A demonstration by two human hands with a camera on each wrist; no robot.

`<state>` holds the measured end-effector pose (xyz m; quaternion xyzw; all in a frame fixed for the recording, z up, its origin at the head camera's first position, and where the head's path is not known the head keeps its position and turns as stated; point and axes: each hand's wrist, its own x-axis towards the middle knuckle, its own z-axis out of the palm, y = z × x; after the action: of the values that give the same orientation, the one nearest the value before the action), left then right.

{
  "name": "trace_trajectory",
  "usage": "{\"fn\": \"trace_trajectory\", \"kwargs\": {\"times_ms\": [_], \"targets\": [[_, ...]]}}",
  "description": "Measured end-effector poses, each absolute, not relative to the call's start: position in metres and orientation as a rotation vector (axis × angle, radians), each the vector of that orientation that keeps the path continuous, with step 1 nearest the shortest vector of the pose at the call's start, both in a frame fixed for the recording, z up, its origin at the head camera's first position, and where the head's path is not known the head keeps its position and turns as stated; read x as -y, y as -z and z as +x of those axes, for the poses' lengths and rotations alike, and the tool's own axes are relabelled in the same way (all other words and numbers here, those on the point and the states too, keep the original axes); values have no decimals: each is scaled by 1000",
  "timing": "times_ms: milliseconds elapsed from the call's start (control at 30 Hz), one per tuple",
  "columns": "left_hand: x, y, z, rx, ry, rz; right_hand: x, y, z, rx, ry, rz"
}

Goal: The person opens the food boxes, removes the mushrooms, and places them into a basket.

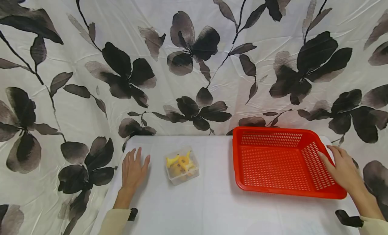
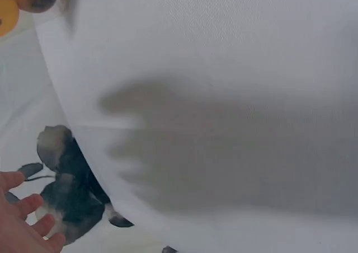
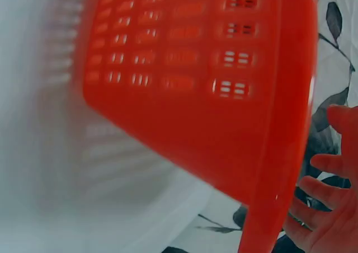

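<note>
My left hand (image 1: 133,171) hovers palm down over the left side of the white table, fingers extended and holding nothing. To its right stands a small clear plastic box (image 1: 179,179) with several yellow and orange toy-like pieces (image 1: 183,162) in it. At the right, my right hand (image 1: 347,167) is at the right rim of a red plastic basket (image 1: 272,160); its fingers are loosely spread and overlap the rim in the head view. In the right wrist view those fingers (image 3: 324,191) appear beside the basket's outer wall, not curled round it. The perforated basket has nothing inside.
A white cloth covers the table (image 1: 212,208). Behind and to the sides hangs a white sheet (image 1: 188,86) with dark flower prints. Dark straps (image 1: 348,218) show near both wrists. The table's left edge runs close by the left hand.
</note>
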<state>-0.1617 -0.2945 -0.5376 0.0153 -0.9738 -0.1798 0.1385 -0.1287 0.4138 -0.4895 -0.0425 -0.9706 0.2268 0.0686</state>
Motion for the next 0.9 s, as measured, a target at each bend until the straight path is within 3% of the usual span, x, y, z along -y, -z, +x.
{"fn": "trace_trajectory", "kwargs": {"times_ms": [900], "targets": [[234,529,-153,2772,995,249,-342,489,-107,2577,-947,-81]]}}
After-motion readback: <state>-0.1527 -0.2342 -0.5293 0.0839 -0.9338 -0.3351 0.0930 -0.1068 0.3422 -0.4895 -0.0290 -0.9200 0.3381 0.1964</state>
